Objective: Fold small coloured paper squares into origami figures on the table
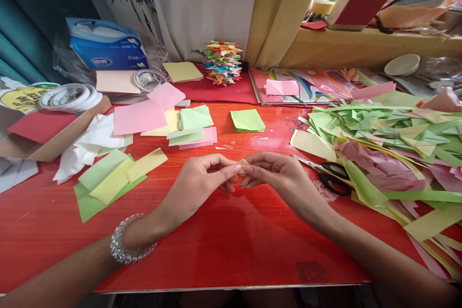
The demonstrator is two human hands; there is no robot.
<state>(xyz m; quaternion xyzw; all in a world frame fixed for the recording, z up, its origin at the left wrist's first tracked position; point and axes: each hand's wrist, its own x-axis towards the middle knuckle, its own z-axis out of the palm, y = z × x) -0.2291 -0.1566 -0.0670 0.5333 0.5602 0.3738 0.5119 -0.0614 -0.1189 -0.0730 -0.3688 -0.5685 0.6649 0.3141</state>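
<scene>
My left hand [205, 175] and my right hand [269, 171] meet above the middle of the red table, thumbs and fingertips pinched together. Between them is a small pale folded piece of paper [244, 162], mostly covered by the fingers. Just beyond the hands lies a stack of green paper squares [247, 121]. Loose green, yellow and pink paper pieces [197, 125] spread to the far left of it. Nearer my left forearm is another group of green and yellow paper [119, 175]. Scissors with black handles [334, 178] lie right of my right hand.
A heap of folded papers and strips [390, 139] covers the right side. At the back stands a colourful folded-paper stack [223, 63]. A cardboard box [54, 147] with tape rolls [70, 97] and a blue tissue pack [106, 45] are at left. The red table's [216, 250] front edge is near.
</scene>
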